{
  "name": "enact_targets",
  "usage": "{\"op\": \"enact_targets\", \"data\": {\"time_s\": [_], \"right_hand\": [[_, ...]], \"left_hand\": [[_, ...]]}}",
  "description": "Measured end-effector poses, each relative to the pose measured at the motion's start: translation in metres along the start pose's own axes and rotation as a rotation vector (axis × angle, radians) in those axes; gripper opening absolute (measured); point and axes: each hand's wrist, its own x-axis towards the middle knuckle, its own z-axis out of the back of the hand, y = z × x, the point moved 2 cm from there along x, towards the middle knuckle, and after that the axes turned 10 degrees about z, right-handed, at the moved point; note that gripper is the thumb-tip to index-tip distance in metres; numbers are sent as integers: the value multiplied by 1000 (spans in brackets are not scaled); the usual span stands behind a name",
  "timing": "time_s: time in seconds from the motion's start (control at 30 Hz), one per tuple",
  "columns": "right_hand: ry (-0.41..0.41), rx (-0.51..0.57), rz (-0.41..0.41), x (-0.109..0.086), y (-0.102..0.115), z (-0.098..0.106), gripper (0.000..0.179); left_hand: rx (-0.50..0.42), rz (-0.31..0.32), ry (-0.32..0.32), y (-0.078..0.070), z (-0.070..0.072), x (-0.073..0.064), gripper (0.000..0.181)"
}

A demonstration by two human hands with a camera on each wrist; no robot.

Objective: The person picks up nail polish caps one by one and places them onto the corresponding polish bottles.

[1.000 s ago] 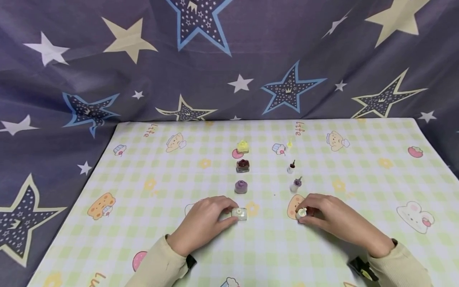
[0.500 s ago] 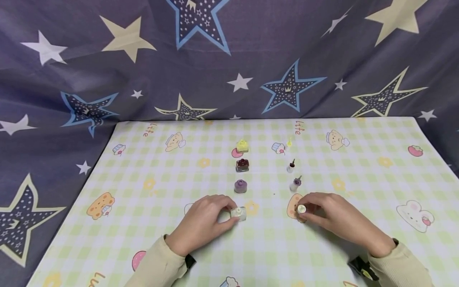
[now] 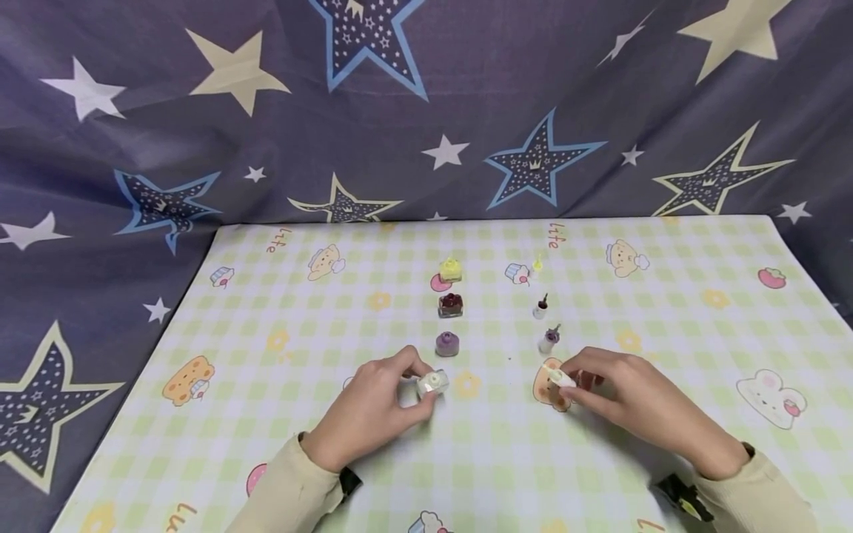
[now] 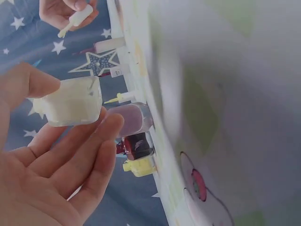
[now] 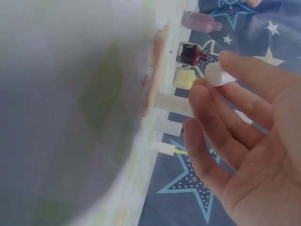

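Between thumb and fingers, my left hand (image 3: pixel 373 400) pinches a small glass nail polish bottle (image 3: pixel 433 381) of cream-white polish. Its capless neck shows in the head view, and the left wrist view has the bottle (image 4: pixel 75 101) raised above the tabletop. My right hand (image 3: pixel 623 385) pinches a white brush cap (image 3: pixel 564 379), whose cream-coated brush points left toward the bottle. A gap separates the two. In the right wrist view only the white end of the cap (image 5: pixel 217 74) shows at the fingertips; its brush is hidden there.
Beyond my left hand, purple (image 3: pixel 447 344), dark red (image 3: pixel 450 305) and yellow (image 3: pixel 450 271) polish bottles stand uncapped in a column. Their brush caps stand brush-up to the right: purple (image 3: pixel 549 340), dark red (image 3: pixel 541 307), yellow (image 3: pixel 537 265). A star-patterned curtain (image 3: pixel 400 148) hangs behind the checked tablecloth (image 3: pixel 506 474).
My left hand has lifted the cream bottle and drawn it slightly left, tilting it. In my right hand the brush cap has tipped over, so its brush now points left.
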Motion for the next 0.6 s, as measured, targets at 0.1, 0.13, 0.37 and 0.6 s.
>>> {"op": "enact_targets", "data": {"time_s": [0.1, 0.13, 0.37, 0.6], "right_hand": [[-19, 0, 4, 0, 2, 3, 16], [-25, 0, 6, 0, 3, 4, 17], [-64, -22, 35, 1, 6, 8, 22], [-129, -36, 108, 3, 10, 12, 30]], "left_hand": [[-31, -7, -12, -2, 3, 0, 18], [-35, -10, -18, -2, 3, 0, 19], [-40, -19, -37, -3, 7, 0, 19], [-66, -42, -57, -3, 9, 0, 20]]}}
